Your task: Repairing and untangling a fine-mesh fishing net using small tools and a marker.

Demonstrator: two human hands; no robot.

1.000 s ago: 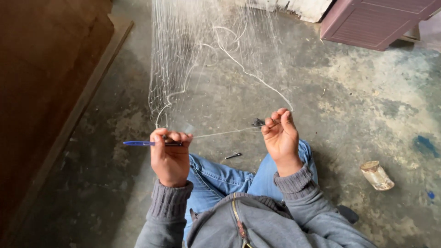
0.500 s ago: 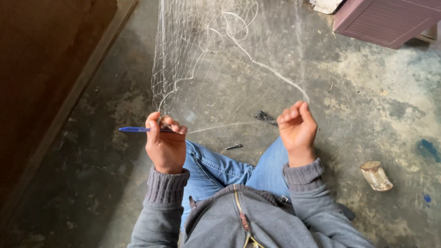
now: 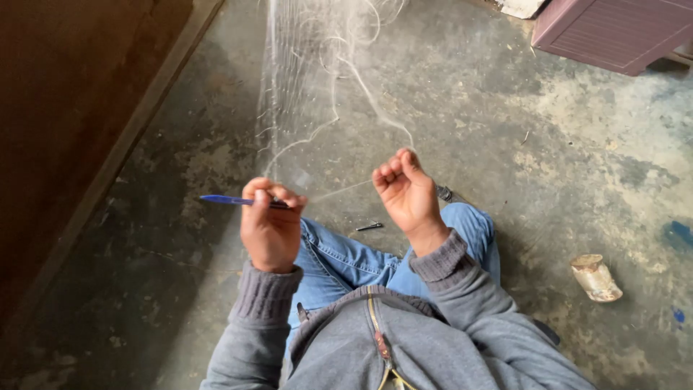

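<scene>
The head view looks straight down on a person seated on a stained concrete floor [image 3: 548, 144], in blue jeans and a grey zip hoodie, both hands raised in front of the chest. The left hand [image 3: 271, 220] is closed around a slim blue netting needle [image 3: 234, 200], whose long axis lies nearly level and points out to the person's left, the tip well clear of the knuckles. The right hand [image 3: 406, 191] is curled shut, its fingers pinching a thin white line [image 3: 339, 190] that runs taut across the gap to the left hand, so the two fists stand near each other with the strand stretched between them, roughly in line with the needle. From the right hand a thicker white cord [image 3: 375, 97] climbs up and away in a curve to join a pale, fine-meshed fishing net [image 3: 303, 79] that hangs or spreads ahead of the person, above both hands in the picture and somewhat nearer the left one. The mesh is too blurred to tell single knots. On the floor just beyond the knee lies a small dark nail-like piece [image 3: 369, 227]; a short pale stub of wood [image 3: 595, 277] lies well off to the right, and a purple-brown cabinet [image 3: 613, 32] stands at the far corner.
</scene>
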